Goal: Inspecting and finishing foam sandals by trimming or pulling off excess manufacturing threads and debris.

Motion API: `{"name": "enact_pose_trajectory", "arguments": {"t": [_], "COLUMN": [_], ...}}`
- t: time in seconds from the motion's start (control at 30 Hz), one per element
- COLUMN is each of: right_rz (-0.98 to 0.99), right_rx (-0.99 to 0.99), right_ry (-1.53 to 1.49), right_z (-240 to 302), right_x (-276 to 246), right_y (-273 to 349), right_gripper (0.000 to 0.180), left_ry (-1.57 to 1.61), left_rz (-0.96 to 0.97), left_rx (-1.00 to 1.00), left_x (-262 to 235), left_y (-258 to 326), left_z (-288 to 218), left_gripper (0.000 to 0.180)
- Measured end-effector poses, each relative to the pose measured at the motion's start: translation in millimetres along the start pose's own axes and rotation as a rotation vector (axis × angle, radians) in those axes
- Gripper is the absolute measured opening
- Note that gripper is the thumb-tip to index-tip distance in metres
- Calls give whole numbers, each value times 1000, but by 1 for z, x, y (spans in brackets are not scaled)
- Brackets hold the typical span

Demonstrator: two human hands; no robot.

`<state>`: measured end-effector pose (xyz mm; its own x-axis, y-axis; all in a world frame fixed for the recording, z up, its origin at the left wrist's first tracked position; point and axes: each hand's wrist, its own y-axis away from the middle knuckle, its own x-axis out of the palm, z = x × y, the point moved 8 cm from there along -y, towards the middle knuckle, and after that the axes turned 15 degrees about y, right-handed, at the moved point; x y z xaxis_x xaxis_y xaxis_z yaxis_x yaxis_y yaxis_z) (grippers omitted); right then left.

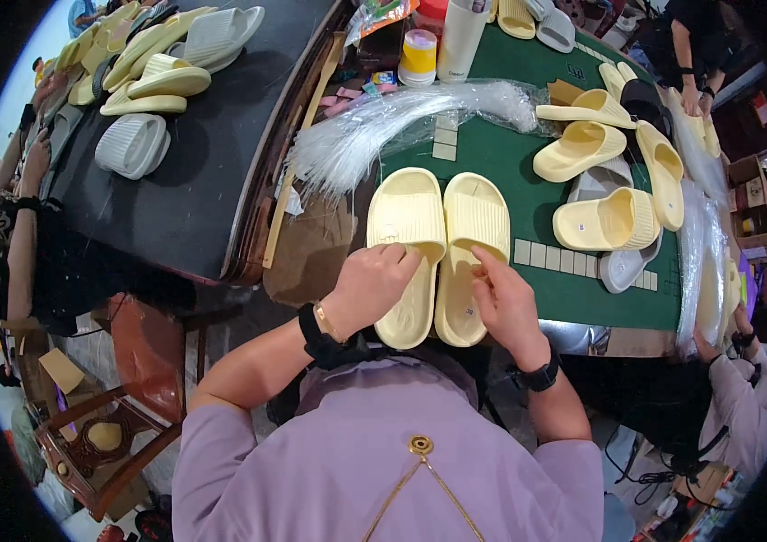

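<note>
Two pale yellow slide slippers lie side by side in front of me, toes away: the left slipper (406, 203) and the right slipper (478, 212). My left hand (370, 285) is over the left slipper, its fingers bent and closed at the edge of the strap; the fingertips are partly hidden. My right hand (507, 303) rests at the right slipper, index finger stretched toward the strap edge and thumb apart over the insole. It holds nothing. A small printed label shows on the right slipper's heel.
A bundle of clear plastic bags (419, 122) lies beyond the slippers. More yellow slippers (609, 221) and a grey slipper (622, 266) are piled on the green mat (492, 144) to the right. A dark table (212, 154) with slippers stands left; other people work at both sides.
</note>
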<state>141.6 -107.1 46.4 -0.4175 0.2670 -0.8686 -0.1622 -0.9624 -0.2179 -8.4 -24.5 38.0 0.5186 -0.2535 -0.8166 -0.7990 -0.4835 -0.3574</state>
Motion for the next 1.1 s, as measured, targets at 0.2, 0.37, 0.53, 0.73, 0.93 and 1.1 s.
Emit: {"name": "enact_pose_trajectory", "arguments": {"t": [0.2, 0.37, 0.53, 0.73, 0.93, 1.1], "right_rz": [-66, -227, -122, 241, 249, 233], "right_rx": [77, 146, 376, 446, 347, 294], "right_ry": [-84, -67, 48, 356, 506, 483], "right_z": [-20, -40, -90, -101, -90, -93], "right_x": [-12, -31, -15, 9, 13, 19], "right_y": [6, -20, -70, -112, -131, -127], "right_gripper": [25, 17, 24, 42, 18, 20], "left_ry": [316, 164, 39, -131, -63, -30], "left_rz": [-145, -276, -177, -19, -4, -68], "left_rx": [-18, -180, -236, -501, -563, -513], "left_x": [-31, -43, -25, -11, 3, 2], "left_y": [-5, -33, -67, -70, -67, -61], "left_z": [-4, 39, 63, 103, 126, 118], "left_gripper": [11, 7, 9, 24, 19, 14]}}
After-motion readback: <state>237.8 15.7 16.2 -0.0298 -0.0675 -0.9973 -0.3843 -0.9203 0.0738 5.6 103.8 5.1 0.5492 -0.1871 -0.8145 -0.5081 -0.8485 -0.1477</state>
